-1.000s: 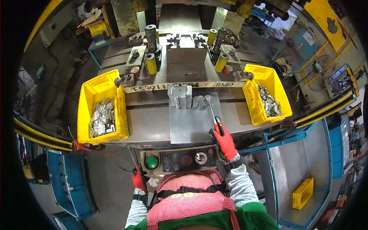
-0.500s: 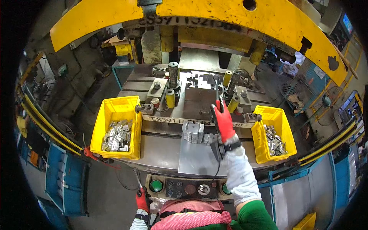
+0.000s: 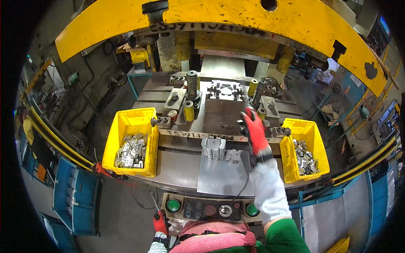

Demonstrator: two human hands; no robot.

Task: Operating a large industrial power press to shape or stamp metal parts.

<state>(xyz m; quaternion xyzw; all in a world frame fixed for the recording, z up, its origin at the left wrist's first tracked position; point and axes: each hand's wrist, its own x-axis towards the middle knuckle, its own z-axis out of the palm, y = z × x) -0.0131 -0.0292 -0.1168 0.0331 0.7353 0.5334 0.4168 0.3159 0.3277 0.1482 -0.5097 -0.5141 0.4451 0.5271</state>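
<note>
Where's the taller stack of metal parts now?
In the head view, the taller stack of metal parts stands near the centre, at the far end of the flat metal sheet, just left of the shorter stack.

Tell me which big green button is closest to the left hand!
The green button at the left end of the control panel: it sits just beyond the left hand, while the other green button is at the right end.

Both gloves [image 3: 255,131] are red and black, the bins [image 3: 152,147] yellow, the apron [image 3: 215,243] pink checked.
</note>
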